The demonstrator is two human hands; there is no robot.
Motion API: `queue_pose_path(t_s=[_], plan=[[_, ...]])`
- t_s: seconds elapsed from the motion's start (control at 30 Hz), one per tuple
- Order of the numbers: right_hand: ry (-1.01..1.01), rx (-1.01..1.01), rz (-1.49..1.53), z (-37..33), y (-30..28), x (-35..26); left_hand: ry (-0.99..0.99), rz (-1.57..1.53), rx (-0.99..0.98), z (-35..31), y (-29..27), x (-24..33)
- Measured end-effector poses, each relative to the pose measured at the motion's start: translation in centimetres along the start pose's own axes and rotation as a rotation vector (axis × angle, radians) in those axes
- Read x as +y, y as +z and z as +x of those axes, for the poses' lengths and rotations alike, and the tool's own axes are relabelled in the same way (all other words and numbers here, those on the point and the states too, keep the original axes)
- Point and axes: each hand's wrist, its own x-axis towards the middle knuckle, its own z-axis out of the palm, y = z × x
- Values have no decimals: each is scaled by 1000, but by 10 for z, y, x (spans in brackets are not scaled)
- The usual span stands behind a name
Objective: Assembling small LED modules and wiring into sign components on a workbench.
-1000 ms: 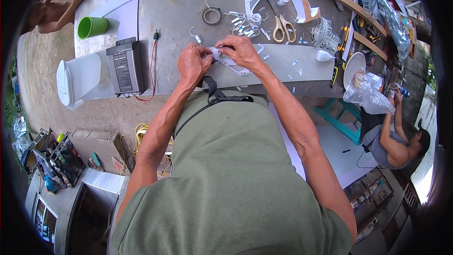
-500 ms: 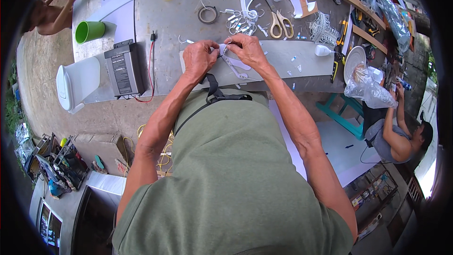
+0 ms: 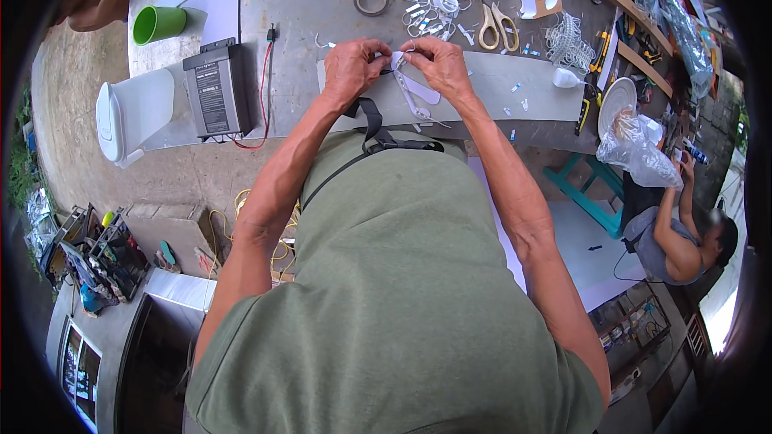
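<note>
A slim white part, its top between the fingertips of the left hand and right hand, slants down rightward over a grey sheet, beside a rounded white tongue.

A dark grey box is carrying pale lettering along its upper front and, below that, a panel of small printed lines. Those lines are appearing too fine to make out.
</note>
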Motion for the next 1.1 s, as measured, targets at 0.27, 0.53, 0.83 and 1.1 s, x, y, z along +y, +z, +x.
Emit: queue_pose_path(t_s=[0.27,0.53,0.83,1.1], plan=[[-46,-16,-77,4,1,2,-27,-22,-9,0,-1,3],[-36,-43,-132,7,1,2,-63,-50,-46,1,-4,6],[-25,-70,-151,13,3,6,-61,-9,-21,-11,-3,4],[-57,-70,-196,11,4,6,-51,40,10,-13,3,5]])
